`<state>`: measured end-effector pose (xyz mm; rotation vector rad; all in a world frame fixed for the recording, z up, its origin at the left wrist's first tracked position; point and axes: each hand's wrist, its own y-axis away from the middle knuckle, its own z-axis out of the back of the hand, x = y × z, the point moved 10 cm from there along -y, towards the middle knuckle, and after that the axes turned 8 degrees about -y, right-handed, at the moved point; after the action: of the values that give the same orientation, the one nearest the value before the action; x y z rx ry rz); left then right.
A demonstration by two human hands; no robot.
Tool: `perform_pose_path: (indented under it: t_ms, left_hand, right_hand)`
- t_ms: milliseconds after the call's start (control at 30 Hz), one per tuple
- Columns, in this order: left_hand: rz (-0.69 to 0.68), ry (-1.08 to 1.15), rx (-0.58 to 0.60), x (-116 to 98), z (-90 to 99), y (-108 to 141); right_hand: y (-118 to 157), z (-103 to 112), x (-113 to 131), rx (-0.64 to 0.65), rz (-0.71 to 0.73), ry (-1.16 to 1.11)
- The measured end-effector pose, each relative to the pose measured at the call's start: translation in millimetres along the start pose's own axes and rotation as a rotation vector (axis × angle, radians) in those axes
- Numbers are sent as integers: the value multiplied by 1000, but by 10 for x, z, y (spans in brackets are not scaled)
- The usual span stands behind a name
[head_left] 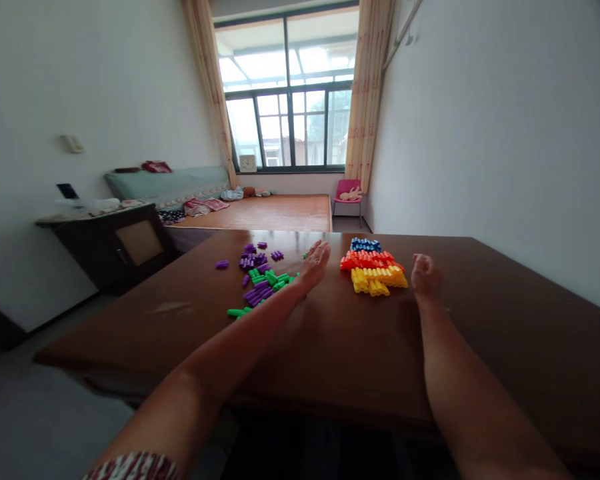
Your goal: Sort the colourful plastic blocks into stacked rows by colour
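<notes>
Apparently kept together by colour, blue pieces, red pieces and yellow pieces lie in close rows on a table between the left hand, open beside looser green pieces and purple pieces, and the right hand, curled, its grip too blurred to tell.

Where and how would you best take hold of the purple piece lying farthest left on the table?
I'd pinch the purple piece across its middle, coming from above, thumb on the near long side and fingers on the far one. It lies lengthwise left to right, apart from the other pieces, so both long sides look free.
</notes>
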<state>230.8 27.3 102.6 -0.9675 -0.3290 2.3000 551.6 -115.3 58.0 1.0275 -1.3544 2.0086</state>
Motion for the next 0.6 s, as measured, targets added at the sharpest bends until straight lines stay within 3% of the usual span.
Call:
perform_pose_path:
  t_ms: [67, 133, 200, 267, 333, 433, 500, 600]
  left_hand:
    - [-45, -124, 50, 257, 362, 258]
    - [-93, -266, 127, 551, 649, 590]
    - [-105, -398, 165, 854, 892, 939]
    - [-65, -485, 256, 1145, 1001, 1260]
    - [-70, -519, 356, 1302, 996, 1504]
    - [-179, -531, 392, 1281, 896, 1628]
    - [-241, -528, 380, 1227, 785, 1566]
    - [-251, -499, 387, 1250, 603, 1320]
  right_hand:
    - [112, 41, 383, -55, 197, 80]
    - [344, -81, 850, 19, 435, 53]
    - [694, -305, 1278, 176, 636, -1]
    - [1130, -614, 1592, 398, 764, -44]
    - [1614, -975, 1763, 652, 828, -40]
    - [2200, -1484, 1776, 933, 823, 71]
    - [2397, -1759, 1725, 1027, 795, 157]
    - [2398, -2057, 1691, 1051, 740, 228]
